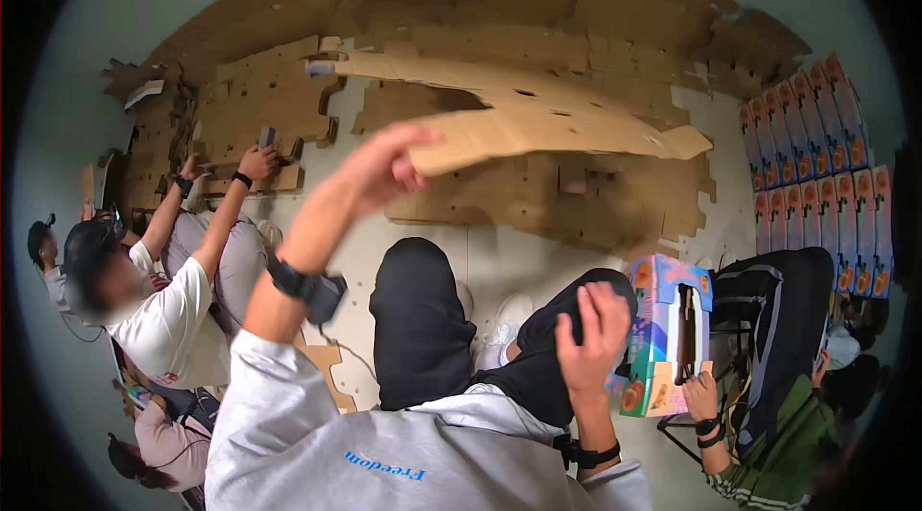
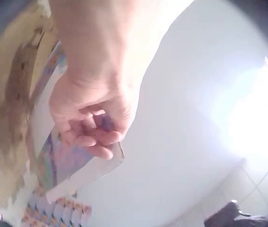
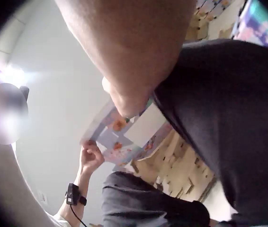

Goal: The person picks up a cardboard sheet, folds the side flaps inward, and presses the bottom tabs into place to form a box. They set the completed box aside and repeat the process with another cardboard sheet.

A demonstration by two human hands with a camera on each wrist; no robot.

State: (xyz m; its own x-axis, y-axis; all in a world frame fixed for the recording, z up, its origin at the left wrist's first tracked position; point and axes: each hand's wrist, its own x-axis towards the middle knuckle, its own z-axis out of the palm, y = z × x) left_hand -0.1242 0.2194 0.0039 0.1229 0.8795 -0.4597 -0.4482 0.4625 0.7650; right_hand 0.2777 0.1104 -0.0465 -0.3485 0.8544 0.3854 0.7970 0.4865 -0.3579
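Observation:
My left hand [image 1: 396, 160] grips the near left end of a long flattened cardboard carton [image 1: 567, 132], raised in front of me over the cardboard on the floor. Brown faces up in the head view; the printed side, purple with flowers, shows in the left wrist view [image 2: 70, 158] and the right wrist view [image 3: 117, 135]. Fingers of the left hand [image 2: 96, 123] curl at its edge. Above my right knee, my right hand [image 1: 594, 338] holds nothing, fingers loosely extended. Close to its right is a folded-up printed carton [image 1: 663, 319] with a handle opening, held by another person's hand [image 1: 701, 398].
Flat brown cardboard sheets [image 1: 461, 199] cover much of the floor ahead. Rows of finished printed cartons [image 1: 816, 127] stand at the right. A black backpack [image 1: 792, 309] rests beside the held carton. At the left sits a person [image 1: 178, 319] handling more cardboard.

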